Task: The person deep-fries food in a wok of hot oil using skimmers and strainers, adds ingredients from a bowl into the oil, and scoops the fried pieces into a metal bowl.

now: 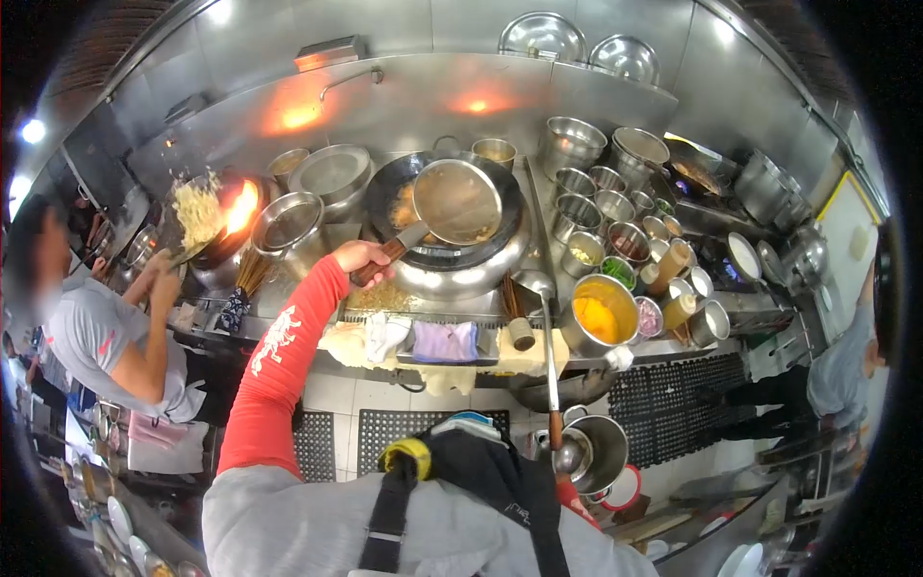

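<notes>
My left hand (361, 260) is closed round the wooden handle of a round mesh strainer (458, 202). The strainer is over a large black wok (386, 183) with browned food in it, only partly visible. A long metal ladle (550, 356) runs from the counter down to my right side, its wooden handle ending at my right hand (566, 493). That hand is low by my body and mostly hidden, with its fingers closed at the handle's end. Beside it stands a metal pot (608, 452) with a round metal bowl-shaped piece in it.
At left a co-worker (125, 332) tosses food (199, 213) above a flaming wok. Ingredient containers crowd the right counter, including a pot of orange-yellow contents (604, 313). Folded cloths (444, 340) lie along the front edge. Another person (836, 375) stands far right. Rubber mats (673, 404) cover the floor.
</notes>
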Demonstrator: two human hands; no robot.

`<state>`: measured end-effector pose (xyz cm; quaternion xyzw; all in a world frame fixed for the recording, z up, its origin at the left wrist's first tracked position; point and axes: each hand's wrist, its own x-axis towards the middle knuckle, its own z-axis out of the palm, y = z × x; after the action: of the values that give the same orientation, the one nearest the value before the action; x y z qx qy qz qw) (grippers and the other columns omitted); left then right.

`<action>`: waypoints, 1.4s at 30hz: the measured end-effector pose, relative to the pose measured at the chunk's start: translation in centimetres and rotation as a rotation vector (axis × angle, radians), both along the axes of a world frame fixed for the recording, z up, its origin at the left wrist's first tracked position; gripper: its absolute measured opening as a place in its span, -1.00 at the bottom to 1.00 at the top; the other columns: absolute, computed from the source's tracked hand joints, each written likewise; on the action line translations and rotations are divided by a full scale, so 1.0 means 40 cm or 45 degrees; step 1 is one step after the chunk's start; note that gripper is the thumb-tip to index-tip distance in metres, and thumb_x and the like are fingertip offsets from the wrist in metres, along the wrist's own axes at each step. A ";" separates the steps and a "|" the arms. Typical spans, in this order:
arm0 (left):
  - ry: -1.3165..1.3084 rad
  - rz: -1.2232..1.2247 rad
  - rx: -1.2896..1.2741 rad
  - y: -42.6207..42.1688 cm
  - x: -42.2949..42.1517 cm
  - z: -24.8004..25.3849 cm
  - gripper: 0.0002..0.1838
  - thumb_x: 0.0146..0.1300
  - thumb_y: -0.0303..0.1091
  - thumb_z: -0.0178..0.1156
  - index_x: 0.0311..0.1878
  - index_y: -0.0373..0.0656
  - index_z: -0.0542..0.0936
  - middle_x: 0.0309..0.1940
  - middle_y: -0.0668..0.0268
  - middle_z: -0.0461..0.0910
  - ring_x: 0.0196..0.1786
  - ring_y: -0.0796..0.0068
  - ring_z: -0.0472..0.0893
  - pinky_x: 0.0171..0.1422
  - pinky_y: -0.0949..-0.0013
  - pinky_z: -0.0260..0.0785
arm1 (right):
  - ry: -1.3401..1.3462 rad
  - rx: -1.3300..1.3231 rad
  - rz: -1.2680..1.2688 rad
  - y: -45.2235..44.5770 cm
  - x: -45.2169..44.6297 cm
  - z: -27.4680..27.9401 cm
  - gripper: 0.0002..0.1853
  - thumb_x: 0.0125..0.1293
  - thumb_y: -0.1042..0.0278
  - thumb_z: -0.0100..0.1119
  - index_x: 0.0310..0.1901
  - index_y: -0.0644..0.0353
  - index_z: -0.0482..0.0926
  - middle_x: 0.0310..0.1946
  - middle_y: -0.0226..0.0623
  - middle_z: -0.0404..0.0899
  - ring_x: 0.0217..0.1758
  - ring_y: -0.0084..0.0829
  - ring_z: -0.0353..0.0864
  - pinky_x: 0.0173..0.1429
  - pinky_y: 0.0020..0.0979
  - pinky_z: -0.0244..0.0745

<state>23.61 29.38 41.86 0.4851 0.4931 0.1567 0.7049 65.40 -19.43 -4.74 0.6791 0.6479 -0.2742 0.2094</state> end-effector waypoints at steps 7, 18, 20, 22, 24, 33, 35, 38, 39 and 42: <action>-0.260 0.098 -0.026 -0.096 -0.116 0.002 -0.54 0.16 -0.38 0.05 0.17 -0.13 0.32 -0.38 0.26 0.55 -0.61 0.64 0.42 -0.66 0.59 0.28 | -0.049 0.056 0.194 0.103 -0.014 -0.022 -0.73 0.18 0.11 0.08 -0.26 0.08 0.64 -0.30 -0.20 0.65 -0.25 -0.26 0.66 -0.16 -0.12 0.51; 0.903 0.702 1.365 -0.314 -0.236 -0.198 -0.53 0.04 -0.50 0.00 0.10 -0.28 0.40 -0.57 0.18 0.51 -0.70 0.44 0.50 -0.66 0.37 0.34 | 0.405 -0.029 -1.051 0.178 -0.043 -0.018 -0.69 0.10 0.13 0.13 -0.33 0.24 0.59 -0.43 -0.08 0.61 -0.34 -0.14 0.62 -0.25 -0.18 0.49; 1.279 0.705 1.853 -0.291 -0.194 -0.314 -0.56 0.04 -0.51 -0.04 0.07 -0.33 0.40 -0.59 0.13 0.51 -0.69 0.40 0.53 -0.63 0.33 0.38 | 0.425 0.041 -1.145 0.196 -0.044 0.028 -0.69 0.09 0.15 0.11 -0.31 0.26 0.58 -0.37 -0.01 0.61 -0.25 -0.03 0.62 -0.19 -0.15 0.48; 0.751 0.814 1.011 -0.282 -0.147 -0.352 -0.53 0.01 -0.52 -0.03 0.08 -0.31 0.40 -0.58 0.10 0.50 -0.62 0.31 0.52 -0.57 0.28 0.37 | 0.445 0.297 -1.302 0.186 -0.049 0.054 -0.65 0.04 0.16 0.17 -0.26 0.29 0.56 -0.38 -0.01 0.60 -0.28 -0.09 0.63 -0.23 -0.18 0.49; 0.441 0.963 0.656 -0.308 -0.114 -0.315 -0.56 0.00 -0.54 -0.03 0.04 -0.33 0.41 -0.71 0.19 0.45 -0.76 0.42 0.46 -0.73 0.32 0.29 | 0.504 0.469 -1.319 0.186 -0.027 0.039 -0.62 0.02 0.16 0.20 -0.23 0.31 0.53 -0.39 -0.02 0.59 -0.31 -0.13 0.63 -0.27 -0.21 0.50; -0.025 0.932 0.830 -0.217 -0.104 -0.129 -0.67 0.00 -0.56 0.03 -0.09 -0.23 0.42 -0.71 0.30 0.39 -0.79 0.50 0.38 -0.77 0.43 0.22 | 0.566 0.214 -1.228 0.199 -0.053 0.106 -0.68 0.09 0.18 0.09 -0.21 0.24 0.53 -0.42 -0.10 0.57 -0.30 -0.21 0.62 -0.26 -0.25 0.49; -0.032 0.833 0.782 -0.128 -0.106 -0.084 -0.66 -0.02 -0.57 0.04 -0.10 -0.22 0.42 -0.68 0.31 0.39 -0.77 0.49 0.39 -0.75 0.40 0.24 | 0.250 0.002 -0.651 0.170 -0.021 -0.012 -0.70 0.09 0.15 0.09 -0.22 0.16 0.58 -0.34 -0.12 0.59 -0.23 -0.20 0.62 -0.17 -0.22 0.50; 0.078 0.725 0.735 0.012 -0.098 -0.097 -0.68 -0.03 -0.57 0.03 -0.13 -0.22 0.43 -0.68 0.28 0.41 -0.75 0.44 0.41 -0.73 0.36 0.26 | 0.050 -0.161 -0.197 0.123 0.008 -0.066 -0.72 0.09 0.11 0.09 -0.25 0.04 0.66 -0.22 -0.15 0.63 -0.11 -0.20 0.62 -0.03 -0.19 0.51; 0.112 0.729 0.738 0.052 -0.079 -0.096 -0.70 -0.04 -0.56 0.03 -0.15 -0.23 0.44 -0.68 0.27 0.42 -0.75 0.43 0.42 -0.73 0.34 0.27 | 0.037 -0.071 -0.154 0.106 0.014 -0.060 -0.71 0.09 0.10 0.09 -0.24 0.04 0.66 -0.20 -0.14 0.62 -0.09 -0.19 0.61 -0.02 -0.18 0.50; 0.291 0.677 0.730 0.181 -0.024 -0.106 -0.77 -0.04 -0.58 0.01 -0.24 -0.27 0.46 -0.67 0.19 0.47 -0.73 0.38 0.45 -0.73 0.32 0.29 | -0.064 0.111 0.011 0.012 0.042 -0.186 -0.70 0.14 0.09 0.01 -0.24 0.01 0.66 -0.22 -0.17 0.63 -0.11 -0.17 0.62 -0.01 -0.18 0.49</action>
<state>22.64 36.61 37.60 0.5318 0.6129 0.4097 0.4168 67.09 -18.96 -12.16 0.6913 0.6568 -0.2278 0.1970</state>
